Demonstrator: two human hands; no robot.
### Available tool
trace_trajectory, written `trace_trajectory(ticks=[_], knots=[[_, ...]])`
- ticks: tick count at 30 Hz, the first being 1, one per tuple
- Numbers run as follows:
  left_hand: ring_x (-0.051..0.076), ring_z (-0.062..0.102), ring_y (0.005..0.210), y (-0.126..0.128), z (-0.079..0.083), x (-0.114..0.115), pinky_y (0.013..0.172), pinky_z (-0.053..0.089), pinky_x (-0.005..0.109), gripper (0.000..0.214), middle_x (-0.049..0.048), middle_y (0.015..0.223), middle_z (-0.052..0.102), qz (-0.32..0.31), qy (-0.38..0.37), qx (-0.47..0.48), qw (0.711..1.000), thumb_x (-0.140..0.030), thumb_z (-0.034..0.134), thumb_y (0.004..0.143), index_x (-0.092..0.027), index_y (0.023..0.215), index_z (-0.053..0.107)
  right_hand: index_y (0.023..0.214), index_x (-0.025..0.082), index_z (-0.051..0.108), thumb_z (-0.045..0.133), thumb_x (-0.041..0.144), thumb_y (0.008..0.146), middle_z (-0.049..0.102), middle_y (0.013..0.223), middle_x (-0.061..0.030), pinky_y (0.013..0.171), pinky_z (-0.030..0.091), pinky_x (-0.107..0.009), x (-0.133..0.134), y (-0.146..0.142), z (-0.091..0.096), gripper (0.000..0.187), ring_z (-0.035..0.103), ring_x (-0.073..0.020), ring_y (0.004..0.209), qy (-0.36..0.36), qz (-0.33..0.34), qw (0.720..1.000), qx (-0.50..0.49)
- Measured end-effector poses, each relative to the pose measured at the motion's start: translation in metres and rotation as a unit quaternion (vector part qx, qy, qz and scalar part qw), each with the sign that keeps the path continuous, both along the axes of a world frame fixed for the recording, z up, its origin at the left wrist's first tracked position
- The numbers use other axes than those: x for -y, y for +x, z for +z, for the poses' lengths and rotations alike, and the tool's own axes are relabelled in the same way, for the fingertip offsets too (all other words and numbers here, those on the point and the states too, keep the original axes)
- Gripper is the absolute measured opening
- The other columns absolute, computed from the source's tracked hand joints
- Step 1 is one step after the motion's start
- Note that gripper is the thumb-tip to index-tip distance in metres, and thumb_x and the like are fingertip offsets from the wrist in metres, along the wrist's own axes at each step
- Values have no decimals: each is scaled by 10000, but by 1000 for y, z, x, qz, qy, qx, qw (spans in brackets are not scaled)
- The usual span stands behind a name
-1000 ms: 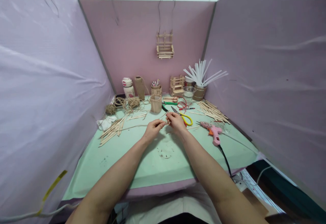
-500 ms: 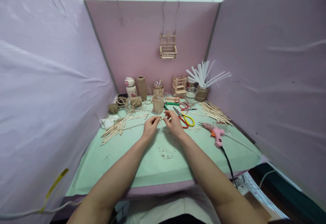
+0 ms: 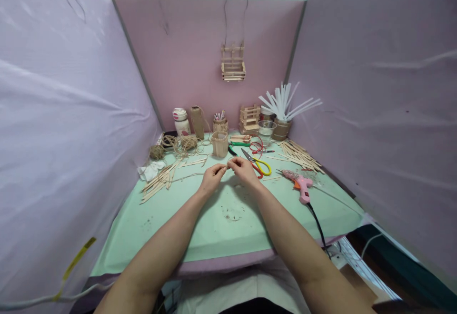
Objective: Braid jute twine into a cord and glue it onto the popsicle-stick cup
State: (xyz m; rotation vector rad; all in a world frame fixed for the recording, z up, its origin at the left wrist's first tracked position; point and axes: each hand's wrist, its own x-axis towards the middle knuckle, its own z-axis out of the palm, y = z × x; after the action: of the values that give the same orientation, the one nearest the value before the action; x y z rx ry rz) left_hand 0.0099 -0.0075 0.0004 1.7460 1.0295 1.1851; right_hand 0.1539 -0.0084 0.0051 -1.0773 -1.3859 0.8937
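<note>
My left hand (image 3: 214, 176) and my right hand (image 3: 243, 168) meet fingertip to fingertip over the middle of the green-covered table. Both pinch a thin strand of twine (image 3: 191, 176), which trails off to the left from my left hand. The short piece between the fingertips is mostly hidden. Just beyond my hands stands a small cup made of wooden sticks (image 3: 219, 145). Scissors (image 3: 262, 166) with red and yellow handles lie right beside my right hand, blades pointing away to the left.
A pink glue gun (image 3: 303, 184) lies to the right, its black cord running off the front edge. Wooden sticks are spread at left (image 3: 160, 180) and right (image 3: 300, 156). Tangled twine (image 3: 185, 145), a jar (image 3: 181, 122) and a clear bowl (image 3: 266, 130) stand farther back.
My right hand's fingers have closed in toward my left fingertips, and the small twine loop seen between them is now hidden. The whole view has shifted slightly.
</note>
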Motion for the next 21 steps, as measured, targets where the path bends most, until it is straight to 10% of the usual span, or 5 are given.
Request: trace_trajectory(ticks=[12,21], knots=[[101,423,602,1,3,3,609,344,236,259,-24,598,474,-28,-48,6,998,-328,505,758,-133,828,659,700,198,558,695,417,604,619,757,8,594,394,-226,1,2,3,276,544,-121,716,-137,60,979,-137],[50,346,467,3,6,9,438,230,209,383,39,690,601,-114,-178,8,977,-449,629,693,-113,872,670,671,182,542,741,343,517,626,676,0,570,404,-241,-6,8,0,299,522,-104,594,-110,-76,968,-210]])
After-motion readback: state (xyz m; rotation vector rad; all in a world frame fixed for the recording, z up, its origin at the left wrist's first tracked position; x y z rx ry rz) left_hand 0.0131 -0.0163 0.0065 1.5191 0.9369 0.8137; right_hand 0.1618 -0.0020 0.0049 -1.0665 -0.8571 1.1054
